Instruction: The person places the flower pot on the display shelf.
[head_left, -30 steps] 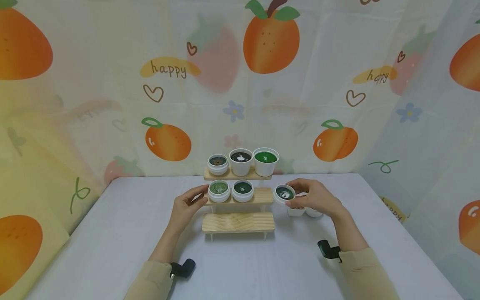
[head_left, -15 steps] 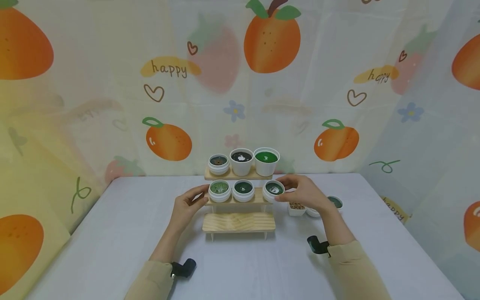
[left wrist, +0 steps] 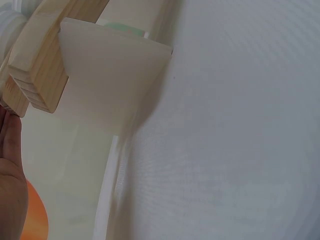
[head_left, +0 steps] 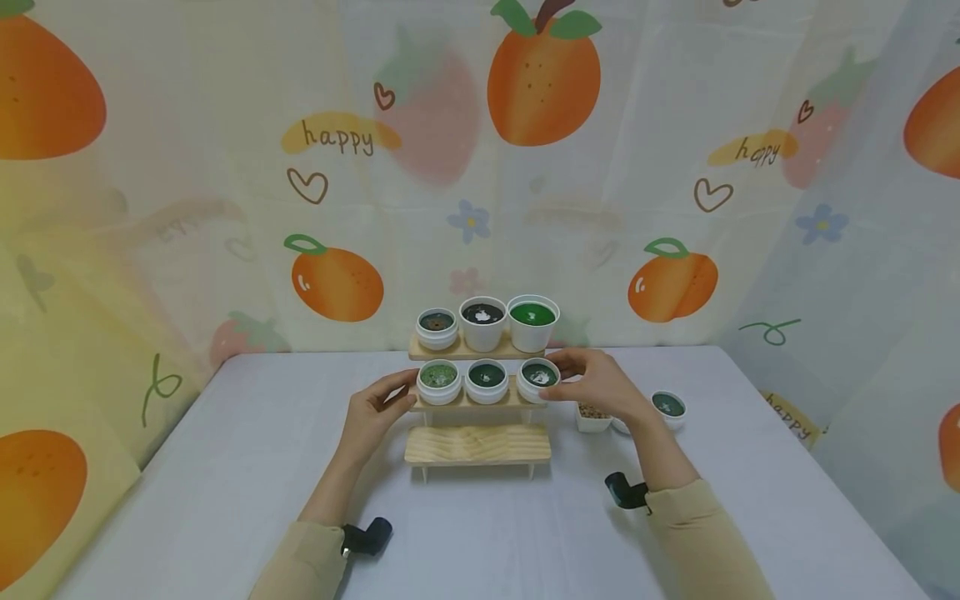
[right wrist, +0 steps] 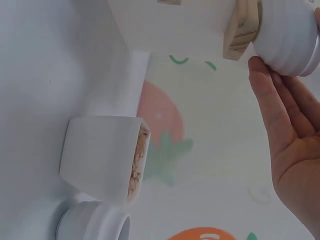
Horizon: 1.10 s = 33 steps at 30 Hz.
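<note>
A wooden tiered stand (head_left: 477,444) carries several small white pots on its two upper shelves. My left hand (head_left: 371,414) holds the left end of the middle shelf, with thumb and fingers at its edges; in the left wrist view part of that hand (left wrist: 11,170) reaches the board's end. At the shelf's right end, my right hand (head_left: 600,385) grips a round white pot (head_left: 539,379) with a dark green and white top. In the right wrist view the pot (right wrist: 286,35) sits at the board's end. Beside it are a green pot (head_left: 487,380) and a speckled green pot (head_left: 438,381).
On the table right of the stand are a square white pot (head_left: 594,418) of brown granules and a green-topped pot (head_left: 668,406). Another white pot (right wrist: 92,222) is partly hidden by my right arm. A fruit-printed curtain (head_left: 525,208) hangs behind the white table (head_left: 480,542).
My right hand has carried the round pot leftward from beside the stand onto the middle shelf's right end. The pots at right are less covered by the arm. My left hand has stayed put.
</note>
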Each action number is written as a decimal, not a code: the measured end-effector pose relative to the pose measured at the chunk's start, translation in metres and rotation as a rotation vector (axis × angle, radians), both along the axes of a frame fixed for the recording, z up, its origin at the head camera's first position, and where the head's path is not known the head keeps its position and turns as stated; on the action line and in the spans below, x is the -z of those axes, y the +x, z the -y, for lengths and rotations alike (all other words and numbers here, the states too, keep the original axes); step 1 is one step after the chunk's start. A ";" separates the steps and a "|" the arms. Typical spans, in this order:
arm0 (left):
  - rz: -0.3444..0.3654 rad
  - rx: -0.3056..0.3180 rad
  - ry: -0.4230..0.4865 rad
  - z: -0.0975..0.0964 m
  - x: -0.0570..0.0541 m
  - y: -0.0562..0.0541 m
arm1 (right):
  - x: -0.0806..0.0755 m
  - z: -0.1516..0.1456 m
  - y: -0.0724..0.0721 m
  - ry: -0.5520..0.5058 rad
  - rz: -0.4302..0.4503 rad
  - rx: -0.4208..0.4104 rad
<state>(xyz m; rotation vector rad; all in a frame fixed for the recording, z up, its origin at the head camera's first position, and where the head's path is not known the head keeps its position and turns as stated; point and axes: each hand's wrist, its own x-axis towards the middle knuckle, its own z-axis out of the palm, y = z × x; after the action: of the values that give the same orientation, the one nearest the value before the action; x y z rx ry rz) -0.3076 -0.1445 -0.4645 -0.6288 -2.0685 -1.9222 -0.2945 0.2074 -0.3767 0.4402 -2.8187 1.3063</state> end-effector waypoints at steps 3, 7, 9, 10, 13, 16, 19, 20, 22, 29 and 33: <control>0.001 0.000 0.000 0.000 0.000 0.000 | 0.001 0.002 -0.001 0.009 -0.003 0.007; 0.000 0.003 0.004 -0.001 -0.001 0.000 | 0.001 0.005 -0.001 0.014 -0.013 0.009; 0.002 0.007 0.009 -0.001 -0.001 0.001 | 0.000 0.006 0.000 0.015 -0.017 0.009; 0.001 0.008 0.010 -0.001 -0.001 0.001 | 0.000 0.006 0.000 0.013 -0.018 0.009; -0.001 0.009 0.015 -0.001 -0.002 0.001 | 0.000 0.007 0.000 0.008 -0.024 0.011; -0.008 0.007 0.013 -0.001 -0.002 0.000 | 0.000 0.008 0.000 0.002 -0.029 0.012; -0.010 0.012 0.015 0.000 -0.001 0.000 | 0.000 0.009 0.001 -0.004 -0.029 0.011; -0.012 0.012 0.016 0.000 0.000 0.000 | 0.000 0.009 0.002 -0.004 -0.027 0.011; -0.011 0.014 0.019 0.000 0.000 0.000 | 0.000 0.010 0.003 -0.007 -0.023 0.010; -0.003 0.006 0.011 -0.001 0.000 0.000 | 0.000 0.010 0.005 -0.017 -0.009 0.014; 0.001 0.006 0.013 -0.001 0.000 0.000 | 0.002 0.010 0.003 -0.017 -0.012 0.011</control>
<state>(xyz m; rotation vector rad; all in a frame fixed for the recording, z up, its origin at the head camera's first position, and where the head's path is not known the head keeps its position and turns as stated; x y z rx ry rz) -0.3072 -0.1440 -0.4640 -0.6318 -2.0556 -1.9381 -0.2912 0.1977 -0.3785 0.4294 -2.7940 1.3205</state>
